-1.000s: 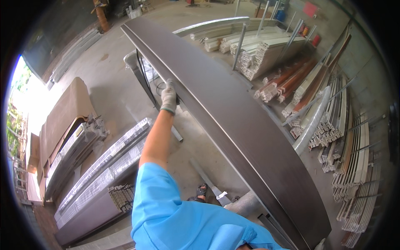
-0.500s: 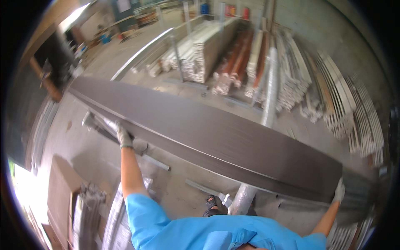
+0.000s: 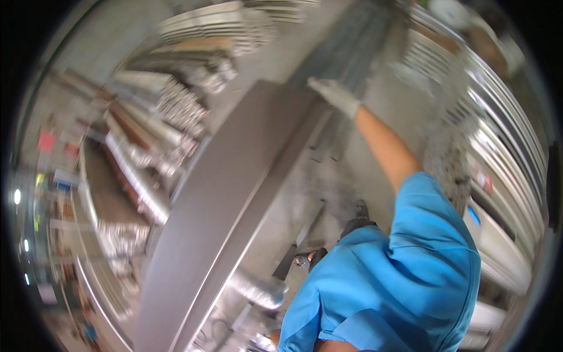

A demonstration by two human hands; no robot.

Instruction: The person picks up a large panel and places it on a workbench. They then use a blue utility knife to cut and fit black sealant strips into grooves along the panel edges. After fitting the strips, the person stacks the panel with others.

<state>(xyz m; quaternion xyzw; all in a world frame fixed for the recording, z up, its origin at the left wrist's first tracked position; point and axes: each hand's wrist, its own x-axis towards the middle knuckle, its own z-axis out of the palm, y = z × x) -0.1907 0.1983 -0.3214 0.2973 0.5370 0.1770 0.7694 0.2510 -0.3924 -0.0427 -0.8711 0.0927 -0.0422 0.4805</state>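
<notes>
A long dark-brown panel [image 3: 217,205] with a stepped lengthwise edge runs from the upper middle down to the lower left. My right hand [image 3: 335,97], in a pale glove, grips the panel's far end at its corner. Motion blur softens the fingers there. My left hand is out of view; only a bit of skin from that arm shows beside the blue shirt at the bottom. The panel's near end passes beyond the lower edge of the picture.
Stacked pale profiles [image 3: 176,97] and brown lengths [image 3: 114,193] line the left. Dark long bars [image 3: 352,53] lie beyond the panel's far end. Racked long profiles [image 3: 498,141] stand at the right. A plastic-wrapped roll [image 3: 258,287] and dark strips [image 3: 285,262] lie on the floor near my feet.
My view has swung to the right, so the panel now slants steeply instead of lying across. My left hand has left the picture; my right hand remains at the panel's end.
</notes>
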